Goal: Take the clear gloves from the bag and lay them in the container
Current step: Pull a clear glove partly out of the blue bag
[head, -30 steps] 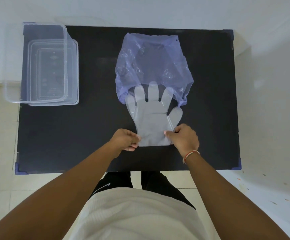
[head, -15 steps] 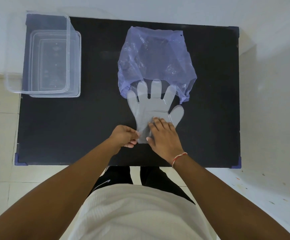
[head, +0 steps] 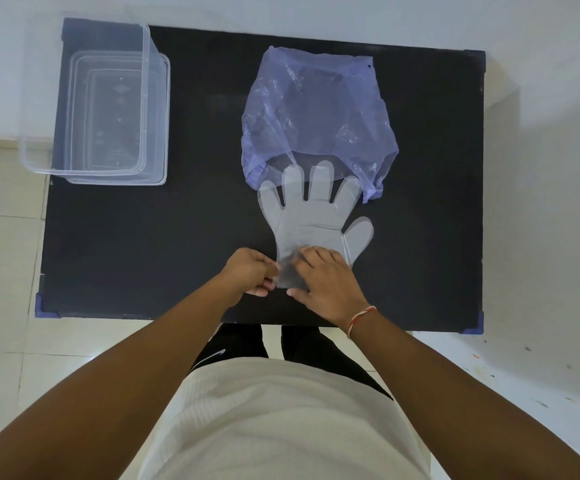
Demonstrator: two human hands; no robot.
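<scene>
So the thin clear plastic glove(s) [head: 311, 220] are lying flat on the black desk [head: 177, 220], fingertips tucked just under the open mouth of the crinkly purple plastic bag [head: 316, 112], cuff end pointing back toward the person. Can't tell if it's one glove or a stack stuck together. The clear rectangular plastic container [head: 108, 116] sits well apart at the far left corner of the desk, nothing in it as far as I can see.

Hands: the left hand [head: 250, 271] is pinched closed on the left edge of the cuff, thumb and fingers nipping the film. The right hand [head: 326, 282] is spread mostly flat, palm down on the cuff, pressing rather than gripping.

Handling-wise, I'd guess this stuff weighs basically nothing, totally floppy, clingy and slippery at once. Layers will likely stick to each other and to the desk. The cuff edge looks like the best place to grab: pinch there, peel up slowly, and support it on the way over so it doesn't fold or flutter off.
</scene>
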